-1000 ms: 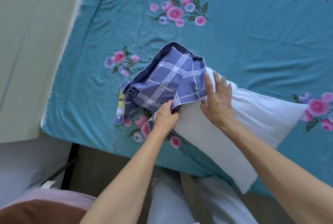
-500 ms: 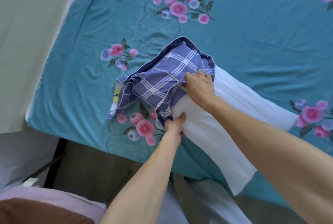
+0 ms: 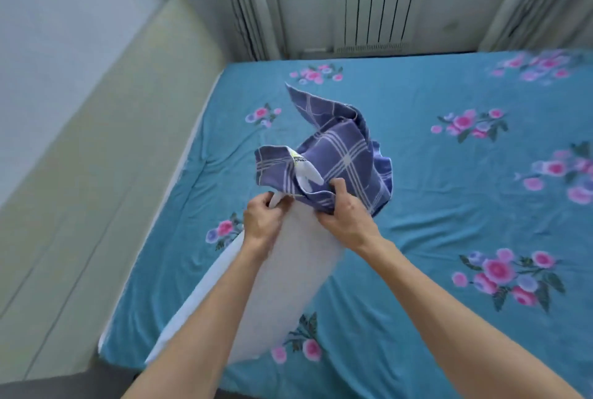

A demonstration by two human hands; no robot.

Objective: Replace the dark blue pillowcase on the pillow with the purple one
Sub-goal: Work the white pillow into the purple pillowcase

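A white bare pillow (image 3: 276, 283) is lifted off the bed, its far end up between my hands. The purple checked pillowcase (image 3: 343, 158) is bunched over that far end, one corner sticking up in the air. My left hand (image 3: 261, 222) grips the pillow's top left corner, where a bit of white shows between the fingers. My right hand (image 3: 345, 212) pinches the open edge of the purple pillowcase at the pillow's top right. A white label with yellow print (image 3: 300, 162) shows on the case. No dark blue pillowcase is in view.
The bed carries a teal sheet with pink flower prints (image 3: 449, 206). A pale green headboard (image 3: 106, 174) runs along the left. Behind the bed stand a white radiator (image 3: 375, 0) and curtains (image 3: 247, 4).
The pillow has been raised from the bed and swung with its covered end pointing away. My head has lifted, so the far wall shows. Both hands moved to the case's opening.
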